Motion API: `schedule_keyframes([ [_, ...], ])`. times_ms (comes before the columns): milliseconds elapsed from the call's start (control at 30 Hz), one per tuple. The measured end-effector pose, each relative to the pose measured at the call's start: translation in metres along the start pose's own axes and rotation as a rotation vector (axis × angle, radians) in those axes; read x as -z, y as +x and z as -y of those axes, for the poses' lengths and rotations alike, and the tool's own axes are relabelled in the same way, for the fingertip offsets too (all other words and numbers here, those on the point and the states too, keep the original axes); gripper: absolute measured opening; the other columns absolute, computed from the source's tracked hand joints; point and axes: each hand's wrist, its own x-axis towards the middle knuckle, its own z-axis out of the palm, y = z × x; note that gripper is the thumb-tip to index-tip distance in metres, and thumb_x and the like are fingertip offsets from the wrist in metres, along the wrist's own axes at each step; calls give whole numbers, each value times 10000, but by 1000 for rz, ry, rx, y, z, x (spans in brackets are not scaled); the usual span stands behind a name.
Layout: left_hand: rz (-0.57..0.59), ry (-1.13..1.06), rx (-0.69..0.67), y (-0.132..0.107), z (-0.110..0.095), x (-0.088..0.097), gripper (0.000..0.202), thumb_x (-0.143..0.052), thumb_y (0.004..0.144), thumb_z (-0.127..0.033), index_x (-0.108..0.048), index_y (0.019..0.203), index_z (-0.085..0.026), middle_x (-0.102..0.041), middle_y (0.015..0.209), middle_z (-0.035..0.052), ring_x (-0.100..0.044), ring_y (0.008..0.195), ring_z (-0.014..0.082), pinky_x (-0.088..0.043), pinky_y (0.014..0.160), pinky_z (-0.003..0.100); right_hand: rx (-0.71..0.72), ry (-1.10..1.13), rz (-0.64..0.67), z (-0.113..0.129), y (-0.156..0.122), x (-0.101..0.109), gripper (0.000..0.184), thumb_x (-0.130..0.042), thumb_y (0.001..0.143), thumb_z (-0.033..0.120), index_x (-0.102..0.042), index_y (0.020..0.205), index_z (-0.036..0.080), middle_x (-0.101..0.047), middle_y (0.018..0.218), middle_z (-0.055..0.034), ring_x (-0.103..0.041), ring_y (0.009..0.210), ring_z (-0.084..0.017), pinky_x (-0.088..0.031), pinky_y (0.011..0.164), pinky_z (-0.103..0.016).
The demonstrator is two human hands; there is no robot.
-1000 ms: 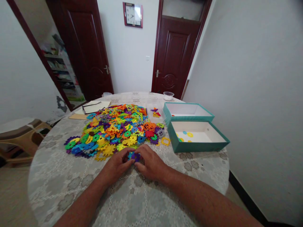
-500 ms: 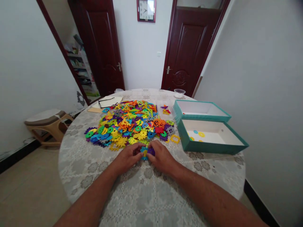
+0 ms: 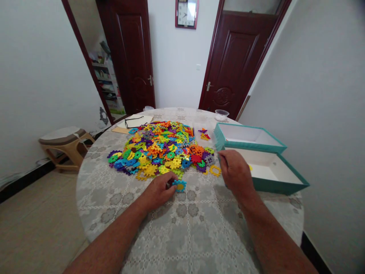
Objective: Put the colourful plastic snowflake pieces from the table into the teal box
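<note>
L hand point(image 3: 157, 191) is closest, fingers point(image 3: 168, 185) pinched on the edge of a blue gear-shaped plastic piece point(image 3: 179, 185) (yellow centre), which sticks out past the fingertips; can't tell if it rests on the lace-print tablecloth point(image 3: 194, 232). R hand point(image 3: 235, 169) is raised, fingers loosely curled, nothing visible in them, just by the near teal box point(image 3: 281, 186). Further on: yellow ring piece point(image 3: 215, 171), big heap of multicolour pieces point(image 3: 156, 148), far teal box point(image 3: 248, 139), clear tray w/ a few pieces point(image 3: 203, 133), clear bowl point(image 3: 221, 114), glasses point(image 3: 133, 121).
</note>
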Motion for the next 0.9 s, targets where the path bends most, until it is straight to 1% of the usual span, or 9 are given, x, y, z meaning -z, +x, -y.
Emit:
schedule_keyframes([
  [133,1,39,-17,1,1,0,157,-574,909,-268,-670,1005,-187,-604,779,-21,-528,704,141,-377,661,249,-73,-228,-92,-40,2,10,239,-474,1015,193,-704,1076,174,-726,1007,-129,-627,970,-270,-503,926,-435],
  [267,-19,39,20,2,0,0,168,-575,919,-297,-676,999,-189,-607,767,-21,-544,717,151,-374,666,256,-127,-285,-122,-48,1,12,246,-479,980,145,-713,1046,185,-726,1025,-126,-619,995,-271,-484,945,-452],
  [367,-30,6,53,3,0,0,163,-585,906,-311,-667,977,-189,-591,752,-29,-535,707,150,-368,655,255,-92,-144,-126,-26,-1,7,221,-493,987,146,-701,1052,186,-720,1056,-125,-624,1042,-271,-486,980,-460],
  [433,-45,-16,74,3,1,0,158,-588,899,-322,-652,953,-188,-570,736,-36,-520,693,146,-363,644,254,-28,42,-37,1,-6,-2,198,-502,1008,163,-684,1079,192,-715,1050,-111,-638,1028,-252,-513,959,-429],
  [500,-74,-39,97,4,2,1,165,-588,898,-340,-636,945,-189,-552,730,-41,-505,680,144,-363,635,253,76,218,154,30,-17,-15,179,-517,1025,179,-672,1109,206,-710,1047,-94,-647,1008,-233,-533,925,-393],
  [567,-95,-65,108,5,4,1,176,-587,900,-356,-624,951,-191,-544,734,-43,-502,679,144,-370,634,253,174,288,385,57,-30,-29,186,-534,1028,186,-668,1154,212,-698,1095,-94,-636,1038,-232,-534,919,-376],
  [667,-93,-81,101,6,8,0,172,-601,891,-354,-615,955,-195,-547,754,-41,-512,700,147,-385,647,255,156,272,587,84,-45,-47,230,-610,1004,221,-648,1231,224,-671,1120,-87,-616,1045,-234,-528,893,-360],
  [800,-80,-88,99,6,12,-1,196,-630,883,-362,-618,994,-201,-548,768,-42,-513,711,148,-396,653,253,13,199,585,93,-51,-60,184,-621,997,236,-623,1178,206,-640,1111,-88,-596,1046,-234,-507,878,-349],
  [900,-41,-147,113,7,13,-2,215,-646,875,-364,-613,1011,-200,-579,788,-35,-528,700,144,-414,644,248,2,155,586,91,-52,-64,134,-642,978,249,-605,1100,210,-622,1093,-80,-584,1013,-233,-487,836,-334],
])
